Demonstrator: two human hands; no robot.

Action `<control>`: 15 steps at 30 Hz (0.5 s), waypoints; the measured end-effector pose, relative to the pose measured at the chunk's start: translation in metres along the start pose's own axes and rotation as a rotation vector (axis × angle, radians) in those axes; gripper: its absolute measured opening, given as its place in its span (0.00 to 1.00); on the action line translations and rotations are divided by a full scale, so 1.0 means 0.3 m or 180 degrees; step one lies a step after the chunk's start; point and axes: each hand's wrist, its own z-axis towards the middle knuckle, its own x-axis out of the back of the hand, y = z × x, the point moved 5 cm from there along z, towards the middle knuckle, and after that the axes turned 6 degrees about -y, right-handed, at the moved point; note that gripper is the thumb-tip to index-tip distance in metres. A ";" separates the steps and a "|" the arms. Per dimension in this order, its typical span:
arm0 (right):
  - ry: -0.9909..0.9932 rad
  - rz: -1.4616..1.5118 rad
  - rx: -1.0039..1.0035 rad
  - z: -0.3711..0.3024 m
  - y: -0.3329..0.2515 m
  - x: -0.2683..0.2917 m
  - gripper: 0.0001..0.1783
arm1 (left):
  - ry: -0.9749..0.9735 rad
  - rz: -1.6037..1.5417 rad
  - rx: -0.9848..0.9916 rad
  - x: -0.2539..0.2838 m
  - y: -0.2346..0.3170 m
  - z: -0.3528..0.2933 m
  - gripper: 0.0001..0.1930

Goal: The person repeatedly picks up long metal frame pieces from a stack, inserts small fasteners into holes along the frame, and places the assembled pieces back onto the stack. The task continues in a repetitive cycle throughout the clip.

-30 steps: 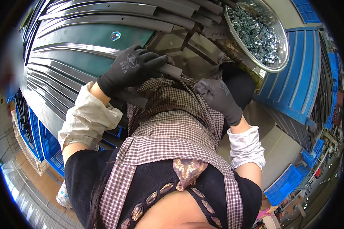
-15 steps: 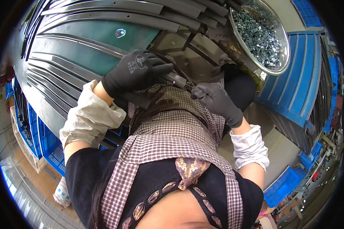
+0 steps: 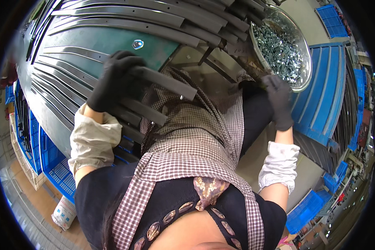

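Below and to the left of the left fingers, blue plastic mesh crates (image 3: 59, 173) are seen, with a white printed sack (image 3: 64, 212) set lower down. Directly left of the same fingers, a row of long, slightly curved dark strips (image 3: 58, 87) is laid out. A green tabletop (image 3: 156, 52) is exposed above and beyond the fingers, and over it another row of overlapping dark grey channel-like strips (image 3: 125, 27) is spread.

The black-gloved left hand (image 3: 116, 81) is curled closed around a straight dark grey metal-looking strip (image 3: 173, 85), whose free end is pointed rightward and down from the fingers. Just below them, a second dark grey strip (image 3: 148, 112) is seen; whether it is also gripped cannot be told. A brown-and-white checked cloth apron (image 3: 187, 143) is draped below and right of the left fingers.

The black-gloved right hand (image 3: 280, 102) is held well apart from the strip, with its fingers bent and blurred; whether anything is held cannot be told. Just above and right of those fingers, a round shiny metal basin (image 3: 308, 75) is filled with small glinting metal pieces (image 3: 279, 48). Farther right, a ribbed blue panel (image 3: 321, 93) is placed.
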 end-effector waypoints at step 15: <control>0.0464 -0.1944 -0.0943 0.221 0.412 0.053 0.16 | 0.0725 0.0969 0.1763 0.138 -0.180 -0.267 0.10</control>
